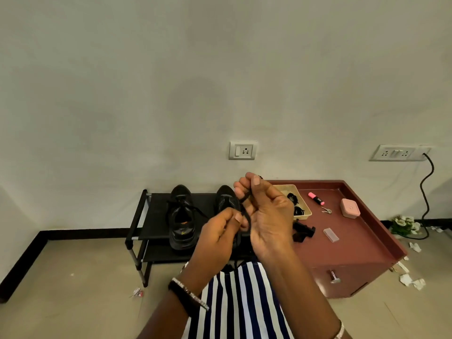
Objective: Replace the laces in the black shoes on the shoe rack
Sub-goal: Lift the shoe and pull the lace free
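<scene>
Two black shoes stand on the top shelf of a black shoe rack [156, 216] against the wall. The left shoe [182, 216] has its lace in, with loose ends trailing to the sides. The right shoe [226, 199] is partly hidden behind my hands. I hold a black lace [245, 209] in front of it: my right hand [266, 211] grips its upper part with curled fingers, and my left hand [220, 231] pinches it lower down. The lace's end hangs below my hands.
A maroon low cabinet [362, 241] stands right of the rack. On it are a beige tray [307, 211] with black lace bundles, a pink highlighter [316, 198], keys [326, 210], a pink case [350, 208] and a black object [304, 232]. Paper scraps litter the floor.
</scene>
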